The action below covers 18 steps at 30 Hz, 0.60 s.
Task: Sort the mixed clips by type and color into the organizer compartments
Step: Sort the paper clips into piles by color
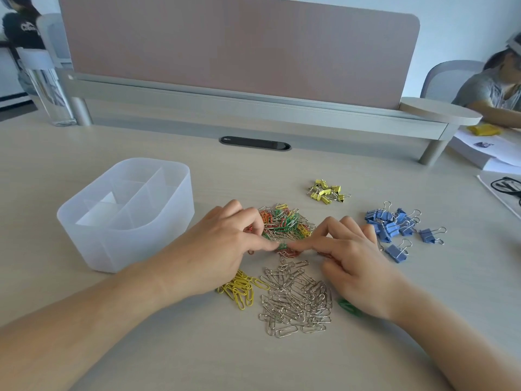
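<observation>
Pinching one green paper clip (282, 245) between them, left hand (222, 249) and right hand (355, 258) fingers (310, 242) meet beside the mixed pile (284, 222)

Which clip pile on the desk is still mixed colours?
The central paper clip heap, between the organizer and the blue binder clips: green, orange and yellow tangled together. Every other pile is one colour.

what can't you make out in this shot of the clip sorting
Head view: the green clip where the left hand and right hand meet is mostly covered by fingers; which hand grips it cannot be told.
Head view: the organizer's frosted walls hide its near compartment floors.
Head view: green clips by the right wrist are blurred, partly under that hand.
Head view: the left hand covers part of the yellow paper clips.
</observation>
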Available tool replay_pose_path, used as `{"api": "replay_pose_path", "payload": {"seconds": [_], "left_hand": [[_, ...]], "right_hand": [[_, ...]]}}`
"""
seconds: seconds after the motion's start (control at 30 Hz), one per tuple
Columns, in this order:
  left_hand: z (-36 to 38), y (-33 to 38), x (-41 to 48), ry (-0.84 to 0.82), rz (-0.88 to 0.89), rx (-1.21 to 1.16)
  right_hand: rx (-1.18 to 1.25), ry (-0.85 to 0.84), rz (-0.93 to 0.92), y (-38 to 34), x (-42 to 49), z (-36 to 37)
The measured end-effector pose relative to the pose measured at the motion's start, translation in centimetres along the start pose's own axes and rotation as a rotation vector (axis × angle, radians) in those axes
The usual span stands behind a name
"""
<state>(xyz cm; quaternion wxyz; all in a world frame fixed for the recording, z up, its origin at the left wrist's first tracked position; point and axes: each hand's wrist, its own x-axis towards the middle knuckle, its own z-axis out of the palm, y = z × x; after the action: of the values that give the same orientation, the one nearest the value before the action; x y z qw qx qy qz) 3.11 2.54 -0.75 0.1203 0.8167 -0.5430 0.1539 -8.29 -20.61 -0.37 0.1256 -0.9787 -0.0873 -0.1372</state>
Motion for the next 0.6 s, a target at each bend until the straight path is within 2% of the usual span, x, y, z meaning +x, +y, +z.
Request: {"api": "replay_pose_path", "payload": {"seconds": [0.6], "left_hand": [[0.5, -0.3, 0.0, 0.021, -0.027, 0.076]], "right_hand": [[-0.042, -0.056, -0.107, -0.9, -0.2, -0.4]]}}
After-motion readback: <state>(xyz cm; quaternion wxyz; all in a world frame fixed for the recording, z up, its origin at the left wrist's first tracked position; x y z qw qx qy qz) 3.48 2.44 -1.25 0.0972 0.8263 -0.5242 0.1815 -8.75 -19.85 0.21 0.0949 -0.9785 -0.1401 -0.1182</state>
